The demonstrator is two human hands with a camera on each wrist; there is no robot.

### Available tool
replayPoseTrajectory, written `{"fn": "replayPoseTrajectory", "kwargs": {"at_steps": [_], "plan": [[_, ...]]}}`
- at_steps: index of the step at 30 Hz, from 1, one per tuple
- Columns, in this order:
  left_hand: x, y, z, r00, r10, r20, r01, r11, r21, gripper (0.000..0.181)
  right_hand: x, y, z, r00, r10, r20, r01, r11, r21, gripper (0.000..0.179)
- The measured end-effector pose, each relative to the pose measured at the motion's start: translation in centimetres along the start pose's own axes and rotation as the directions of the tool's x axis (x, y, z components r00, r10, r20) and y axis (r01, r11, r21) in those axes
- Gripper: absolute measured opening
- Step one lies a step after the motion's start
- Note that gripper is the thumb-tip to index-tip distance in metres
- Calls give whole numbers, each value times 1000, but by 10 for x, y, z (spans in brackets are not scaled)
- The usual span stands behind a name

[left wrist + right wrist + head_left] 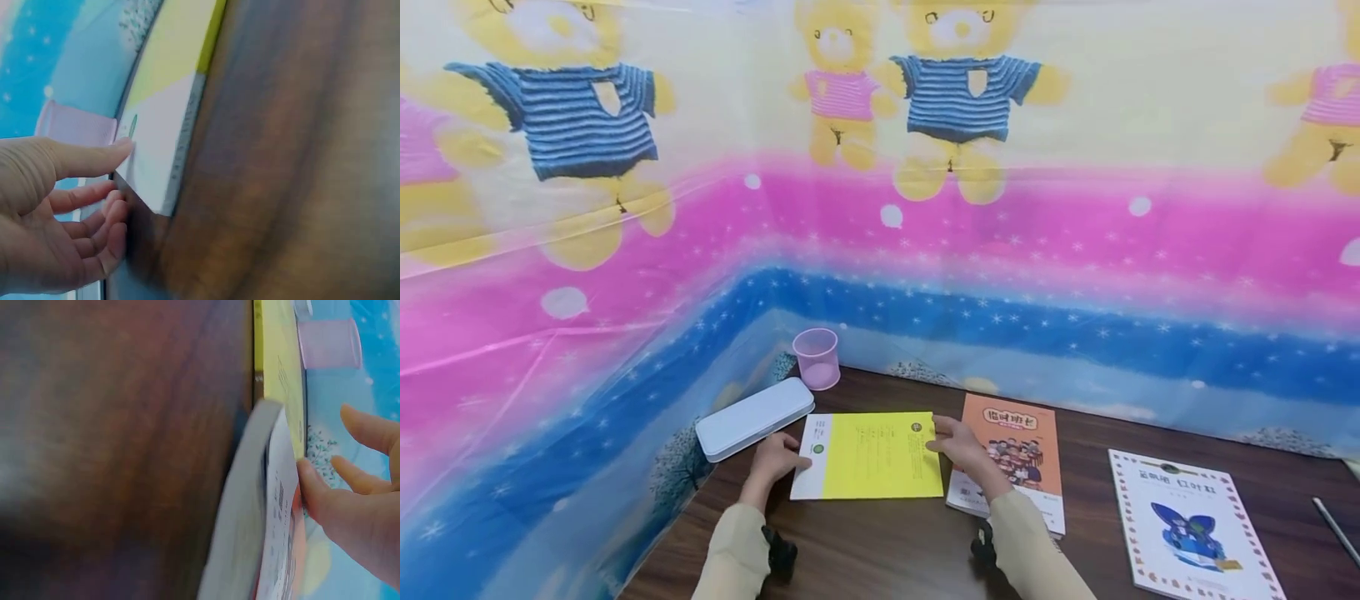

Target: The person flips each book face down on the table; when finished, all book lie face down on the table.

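A yellow and white book [880, 458] lies flat on the dark wooden table between the two hands. At its white end my left hand [772, 462] rests, the thumb [103, 157] on the cover and the other fingers loosely bent beyond the edge. My right hand [962, 450] is at the yellow end, its thumb [312, 487] by the corner and the other fingers spread apart. Under the right wrist lies an orange-covered book [1026, 429], partly hidden by that hand and sleeve.
A pale flat case [756, 418] sits left of the yellow book, with a pink translucent cup [817, 360] behind. To the right lie a white illustrated book [1195, 500] and a thin silver stick [1335, 531]. A bear-patterned curtain [1037, 250] borders the table at the back and left.
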State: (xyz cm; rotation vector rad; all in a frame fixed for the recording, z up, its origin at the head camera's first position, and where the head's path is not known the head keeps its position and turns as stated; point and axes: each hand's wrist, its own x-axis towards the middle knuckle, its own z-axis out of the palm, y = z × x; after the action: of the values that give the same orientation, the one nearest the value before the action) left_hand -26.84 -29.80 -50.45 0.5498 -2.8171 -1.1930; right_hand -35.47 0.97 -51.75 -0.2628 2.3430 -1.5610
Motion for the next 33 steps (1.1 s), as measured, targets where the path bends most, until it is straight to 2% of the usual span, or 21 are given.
{"fn": "replayPoseTrajectory", "kwargs": {"at_steps": [5, 10, 14, 18, 26, 30, 33], "plan": [[27, 5, -3, 999, 31, 41, -33, 999, 34, 60, -17, -5, 8, 998, -14, 57, 18, 997, -76, 72], [35, 7, 0, 998, 39, 52, -44, 994, 100, 66, -28, -8, 15, 987, -53, 153, 85, 974, -212, 91], [39, 6, 5, 999, 27, 47, -34, 989, 142, 63, -33, -8, 17, 978, -78, 191, 141, 930, -340, 99], [41, 10, 6, 998, 33, 51, -41, 985, 169, 62, -33, -7, 18, 980, -96, 177, 166, 881, -444, 99], [37, 6, 0, 997, 67, 31, -72, 974, 215, 61, -24, -8, 13, 980, -101, 170, 170, 870, -464, 100], [33, 3, 1, 996, 83, 30, -87, 975, 203, 57, -17, -3, 7, 985, -113, 129, 160, 872, -463, 93], [33, 2, 2, 996, 87, 33, -92, 978, 185, 61, -13, -1, 3, 987, -125, 96, 155, 878, -452, 85]]}}
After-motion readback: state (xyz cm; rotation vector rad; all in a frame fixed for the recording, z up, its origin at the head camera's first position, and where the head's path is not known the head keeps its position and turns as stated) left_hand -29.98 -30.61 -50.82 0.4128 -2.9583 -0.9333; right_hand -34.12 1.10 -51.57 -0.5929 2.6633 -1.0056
